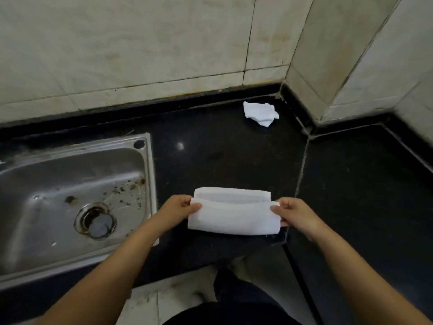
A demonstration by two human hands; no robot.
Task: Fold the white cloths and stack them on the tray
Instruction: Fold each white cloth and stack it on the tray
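1. Both hands are on one white cloth [232, 213], folded over into a long band, sitting near the front edge of the black worktop [210, 160], roughly 6 o'clock in the view.
2. Left hand [180, 207] pinches the cloth's left end, thumb on top with the fingers curled under the upper flap.
3. Right hand [294, 213] does the same on the right end, thumb and fingertips closed on the corner.
4. The near layer looks a bit lifted, so you can see the fold underneath it.
5. Second white cloth [260, 113], all crumpled, lies way back at about 1 o'clock, close to the corner where the tiled wall [140, 55] meets the worktop.
6. Steel sink [70, 195] is at 9 o'clock, pretty grubby, with the drain [96, 220] towards its near right.
7. Can't spot a tray anywhere in the shot.
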